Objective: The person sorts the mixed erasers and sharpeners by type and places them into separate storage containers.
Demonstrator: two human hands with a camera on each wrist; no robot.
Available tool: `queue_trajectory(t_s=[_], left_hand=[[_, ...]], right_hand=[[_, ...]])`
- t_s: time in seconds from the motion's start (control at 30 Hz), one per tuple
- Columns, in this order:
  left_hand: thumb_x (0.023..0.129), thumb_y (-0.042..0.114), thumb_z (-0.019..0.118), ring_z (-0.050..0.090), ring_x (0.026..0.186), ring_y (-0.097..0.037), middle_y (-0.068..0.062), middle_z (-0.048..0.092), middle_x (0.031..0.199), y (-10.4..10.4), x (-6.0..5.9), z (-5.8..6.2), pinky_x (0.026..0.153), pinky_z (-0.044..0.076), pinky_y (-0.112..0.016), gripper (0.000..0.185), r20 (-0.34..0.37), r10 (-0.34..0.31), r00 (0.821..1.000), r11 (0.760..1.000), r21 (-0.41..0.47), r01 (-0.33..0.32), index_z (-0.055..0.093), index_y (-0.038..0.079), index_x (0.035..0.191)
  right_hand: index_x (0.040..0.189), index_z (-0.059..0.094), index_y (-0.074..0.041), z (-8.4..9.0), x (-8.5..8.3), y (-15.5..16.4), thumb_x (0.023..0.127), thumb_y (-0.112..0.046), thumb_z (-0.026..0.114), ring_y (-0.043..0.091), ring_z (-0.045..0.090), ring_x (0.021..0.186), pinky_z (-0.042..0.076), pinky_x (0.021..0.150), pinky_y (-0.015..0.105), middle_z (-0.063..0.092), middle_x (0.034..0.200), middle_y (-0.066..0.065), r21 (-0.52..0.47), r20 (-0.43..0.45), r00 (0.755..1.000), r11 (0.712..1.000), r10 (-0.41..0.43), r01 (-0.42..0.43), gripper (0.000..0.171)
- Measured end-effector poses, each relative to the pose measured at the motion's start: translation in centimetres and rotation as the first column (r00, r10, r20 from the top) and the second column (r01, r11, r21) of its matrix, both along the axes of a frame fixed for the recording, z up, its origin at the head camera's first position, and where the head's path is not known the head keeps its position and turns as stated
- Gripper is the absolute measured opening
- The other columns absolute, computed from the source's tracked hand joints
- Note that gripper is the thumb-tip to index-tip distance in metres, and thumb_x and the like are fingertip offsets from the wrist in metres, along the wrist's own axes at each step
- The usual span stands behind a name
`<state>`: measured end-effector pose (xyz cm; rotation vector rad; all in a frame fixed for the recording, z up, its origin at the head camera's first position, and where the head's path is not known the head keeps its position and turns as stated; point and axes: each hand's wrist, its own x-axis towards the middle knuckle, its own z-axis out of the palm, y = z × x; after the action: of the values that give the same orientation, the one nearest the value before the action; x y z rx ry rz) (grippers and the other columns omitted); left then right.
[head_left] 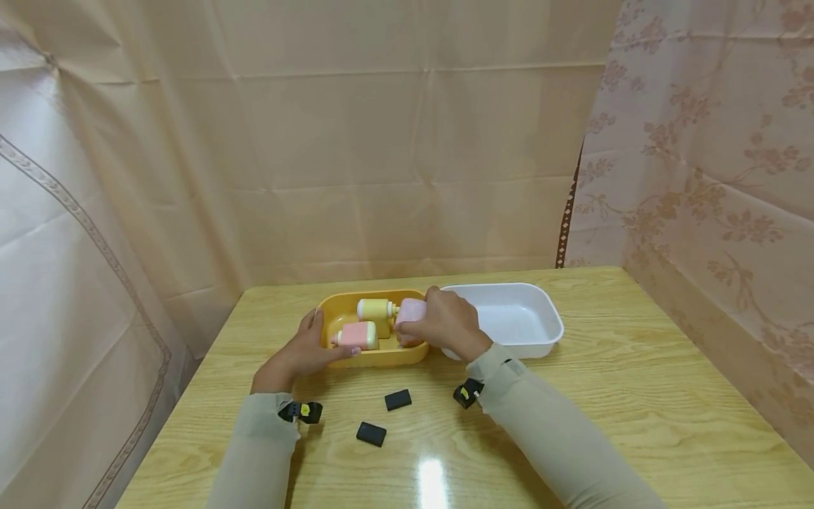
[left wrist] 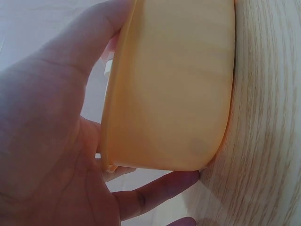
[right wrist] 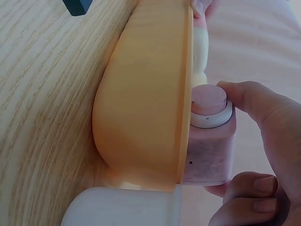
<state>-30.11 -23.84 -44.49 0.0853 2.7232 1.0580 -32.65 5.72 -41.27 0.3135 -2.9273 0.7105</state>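
My left hand (head_left: pixel 308 348) grips the left end of a yellow plastic tub (head_left: pixel 394 359), thumb over the front rim and fingers round the end wall. In the left wrist view the tub's wall (left wrist: pixel 174 94) stands close against the palm side. My right hand (head_left: pixel 453 319) holds a pale pink-purple square bottle (head_left: pixel 410 311) at the tub's right end. The right wrist view shows its white collar and rounded pink cap (right wrist: pixel 209 98), thumb against the cap. Inside the tub lie a pink bottle (head_left: pixel 356 336) and a yellow bottle (head_left: pixel 374 309), both on their sides.
A white tub (head_left: pixel 528 349) stands right beside the yellow one. Two small black blocks (head_left: pixel 398 400) lie on the wooden table (head_left: pixel 636 396) in front of the tubs. Cloth curtains (head_left: pixel 407 141) hang behind and at both sides.
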Motion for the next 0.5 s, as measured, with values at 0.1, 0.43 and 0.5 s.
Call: queue_trajectory(t_s=[0.1, 0.43, 0.5], left_hand=[[0.076, 0.074, 0.078, 0.014, 0.156, -0.048, -0.016, -0.008, 0.173, -0.06, 0.03, -0.04, 0.124, 0.019, -0.065, 0.142, 0.000, -0.004, 1.000, 1.000, 0.005, 0.004, -0.010, 0.008, 0.165], [0.076, 0.073, 0.078, 0.014, 0.156, -0.047, -0.016, -0.008, 0.173, -0.12, 0.02, -0.16, 0.124, 0.018, -0.063, 0.142, 0.001, -0.008, 1.000, 1.000, 0.017, 0.008, -0.011, 0.009, 0.165], [0.076, 0.074, 0.078, 0.014, 0.156, -0.048, -0.016, -0.008, 0.173, -0.08, 0.02, -0.12, 0.124, 0.018, -0.064, 0.142, 0.001, -0.007, 1.000, 1.000, 0.017, 0.007, -0.011, 0.008, 0.165]], right_hand=[[0.089, 0.060, -0.014, -0.10, 0.03, -0.10, 0.067, -0.074, 0.082, 0.018, 0.055, 0.059, 0.041, 0.047, 0.032, 0.063, 0.072, 0.001, -0.003, 0.013, 1.000, 1.000, -0.004, 0.004, 0.067], [0.083, 0.062, -0.014, -0.67, -0.01, -0.26, 0.068, -0.070, 0.084, 0.018, 0.055, 0.058, 0.039, 0.047, 0.031, 0.062, 0.070, 0.001, -0.026, 0.029, 1.000, 1.000, 0.001, 0.000, 0.062], [0.082, 0.062, -0.014, -0.80, -0.13, -0.26, 0.068, -0.070, 0.084, 0.018, 0.055, 0.058, 0.038, 0.047, 0.031, 0.061, 0.069, 0.001, -0.028, 0.036, 0.999, 1.000, 0.001, 0.000, 0.061]])
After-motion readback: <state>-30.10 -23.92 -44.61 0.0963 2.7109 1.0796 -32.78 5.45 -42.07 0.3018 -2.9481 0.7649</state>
